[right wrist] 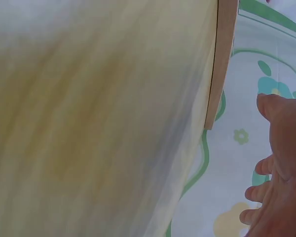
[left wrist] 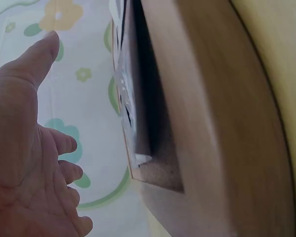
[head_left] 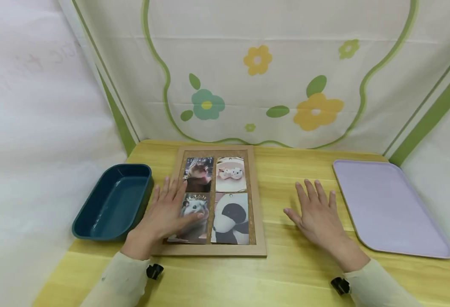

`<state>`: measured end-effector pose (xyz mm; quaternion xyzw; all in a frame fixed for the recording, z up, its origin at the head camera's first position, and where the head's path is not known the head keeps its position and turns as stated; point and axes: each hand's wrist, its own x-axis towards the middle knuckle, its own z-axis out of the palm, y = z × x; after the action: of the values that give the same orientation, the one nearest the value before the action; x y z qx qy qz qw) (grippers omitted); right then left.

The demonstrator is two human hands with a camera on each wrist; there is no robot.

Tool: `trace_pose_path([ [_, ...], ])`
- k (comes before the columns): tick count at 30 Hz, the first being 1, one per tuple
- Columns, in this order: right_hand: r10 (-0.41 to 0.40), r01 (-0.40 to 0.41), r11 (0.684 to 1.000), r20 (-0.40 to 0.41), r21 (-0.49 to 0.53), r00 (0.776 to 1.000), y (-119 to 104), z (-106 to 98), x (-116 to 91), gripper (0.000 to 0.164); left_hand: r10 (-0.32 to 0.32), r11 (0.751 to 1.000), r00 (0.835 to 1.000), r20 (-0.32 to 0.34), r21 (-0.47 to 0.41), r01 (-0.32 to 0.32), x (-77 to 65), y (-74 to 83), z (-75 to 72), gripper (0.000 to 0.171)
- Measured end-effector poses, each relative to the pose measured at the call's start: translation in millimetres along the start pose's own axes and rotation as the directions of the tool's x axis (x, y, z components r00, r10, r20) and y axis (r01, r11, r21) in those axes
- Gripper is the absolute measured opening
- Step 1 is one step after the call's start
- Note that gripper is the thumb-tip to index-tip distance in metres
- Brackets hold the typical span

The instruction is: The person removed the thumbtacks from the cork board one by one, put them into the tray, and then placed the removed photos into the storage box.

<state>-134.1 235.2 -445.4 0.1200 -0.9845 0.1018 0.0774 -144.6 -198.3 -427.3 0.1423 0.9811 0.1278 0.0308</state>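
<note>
operating remotely, i find four animal photo cards (head_left: 230,219) on the wood-framed corkboard (head_left: 257,213), the left hand (head_left: 167,215) above its left side, the right hand (head_left: 318,217) to its right, both released with fingers extended, which i judge a no-grip stage where handling a card would call for a pinch.

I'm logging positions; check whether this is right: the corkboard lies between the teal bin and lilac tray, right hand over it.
Wrong hand: the head view shows the left hand over the corkboard, which lies between teal bin and lilac tray.
</note>
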Motion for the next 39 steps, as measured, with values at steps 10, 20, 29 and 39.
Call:
trace_pose_path([
  [10,0.02,-0.02,1.0,-0.002,-0.023,1.0,2,-4,-8,0.086,0.005,1.0,1.0,0.02,-0.002,-0.005,7.7,2.7,0.9,0.118],
  [20,0.053,-0.053,0.998,0.016,-0.017,0.998,3,-5,-8,0.087,0.004,1.0,1.0,0.024,-0.015,-0.003,12.8,2.7,1.3,0.12],
  [29,0.042,-0.042,0.999,0.052,-0.004,0.998,-12,2,-2,0.085,0.002,0.994,1.0,0.003,-0.107,-0.002,8.6,-10.2,6.2,0.107],
  [39,-0.214,0.212,0.977,0.16,0.033,0.964,-61,24,18,0.069,-0.05,0.985,0.995,0.088,-0.158,0.064,-2.8,-25.3,16.5,0.11],
])
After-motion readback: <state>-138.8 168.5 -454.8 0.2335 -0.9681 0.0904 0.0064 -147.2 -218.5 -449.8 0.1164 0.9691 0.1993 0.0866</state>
